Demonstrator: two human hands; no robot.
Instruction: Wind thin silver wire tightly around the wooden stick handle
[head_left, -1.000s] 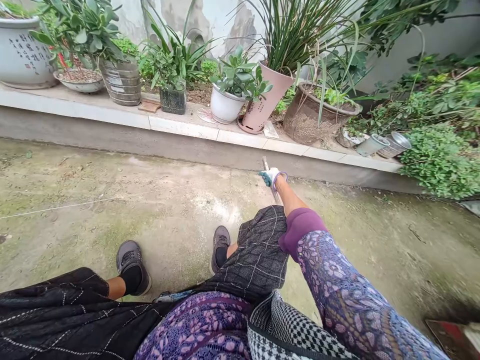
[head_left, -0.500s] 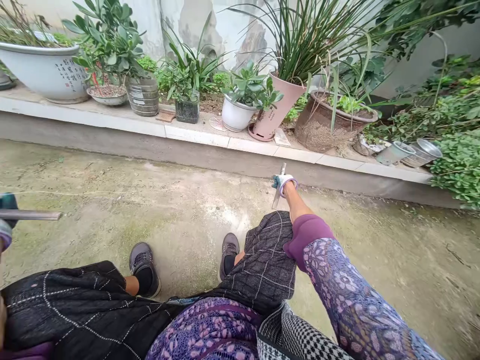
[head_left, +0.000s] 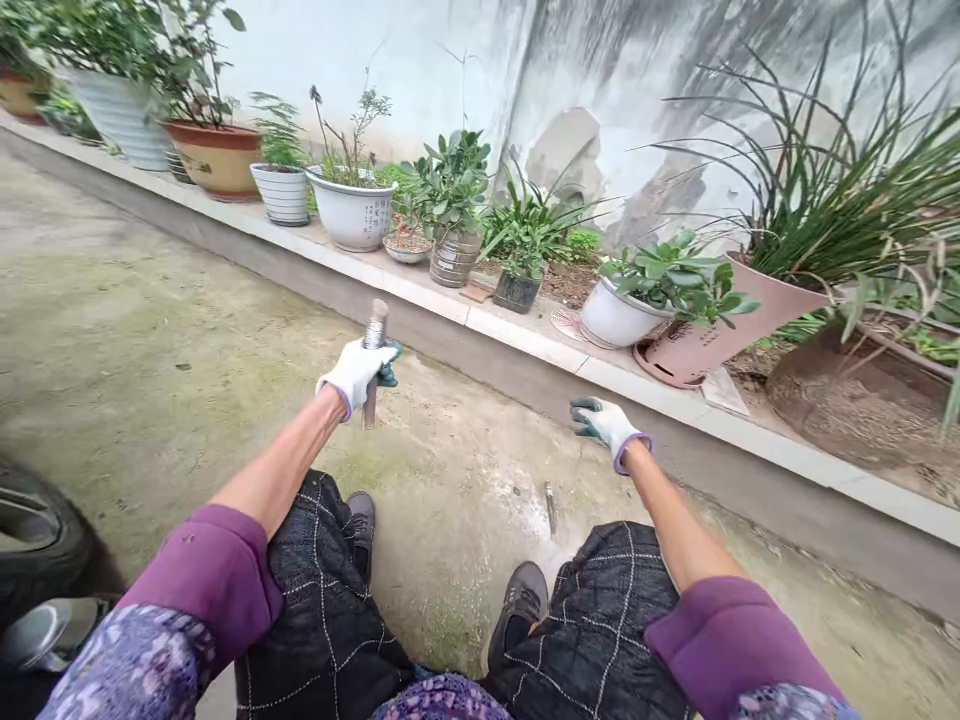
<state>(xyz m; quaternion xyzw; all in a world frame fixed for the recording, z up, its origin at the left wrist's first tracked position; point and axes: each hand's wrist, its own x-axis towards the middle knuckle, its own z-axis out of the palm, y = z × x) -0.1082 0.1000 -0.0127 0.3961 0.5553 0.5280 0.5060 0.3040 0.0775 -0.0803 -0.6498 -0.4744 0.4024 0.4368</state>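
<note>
My left hand (head_left: 358, 375): clasping rod (head_left: 375, 330) | right hand (head_left: 602, 424): spread, short of ledge (head_left: 517, 342) edge | floor bar (head_left: 550, 510): my misstep might roll it

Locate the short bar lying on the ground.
In the head view, right of centre, the short bar lies on the ground between the right hand and the right shoe.

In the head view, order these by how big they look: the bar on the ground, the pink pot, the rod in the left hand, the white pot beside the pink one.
Pink pot
White pot
Rod in the left hand
Bar on the ground
</note>
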